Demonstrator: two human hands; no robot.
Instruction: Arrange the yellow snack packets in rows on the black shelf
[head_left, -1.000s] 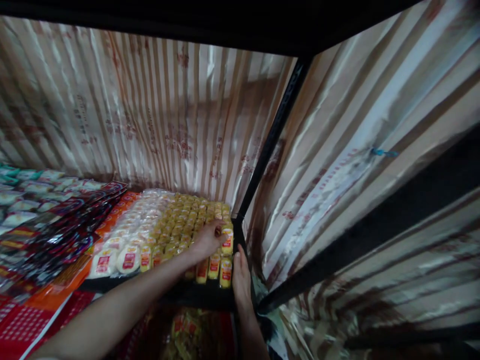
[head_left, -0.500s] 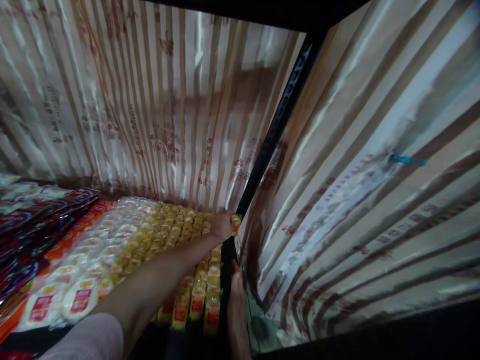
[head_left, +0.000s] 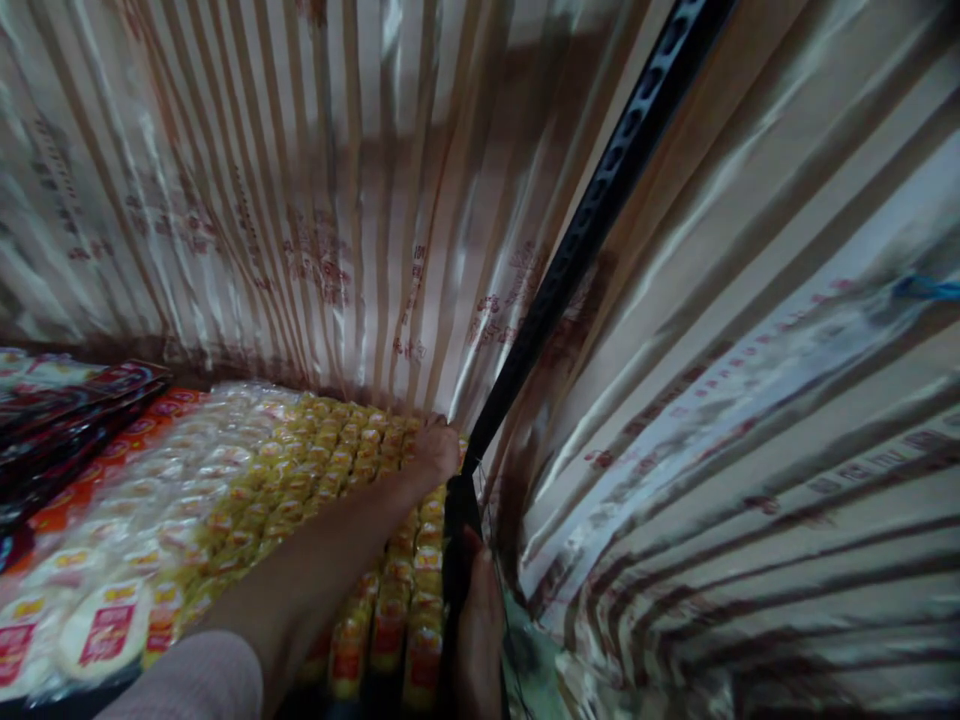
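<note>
While your left forearm [head_left: 319,585] slants up from seven o'clock, your left hand [head_left: 439,452] bends just below centre; whether it grips anything, you cannot tell. Your right hand [head_left: 480,625], well apart at six, points up, its hold unclear too. Behind hangs a pleated brown-and-white plastic curtain [head_left: 360,180]. Small yellow packets with red labels [head_left: 322,470] spread towards eight, your left hand at their far right corner; round white wrapped packets [head_left: 142,510] adjoin them. A black perforated metal post [head_left: 574,250], slanting from one o'clock, blocks that corner.
</note>
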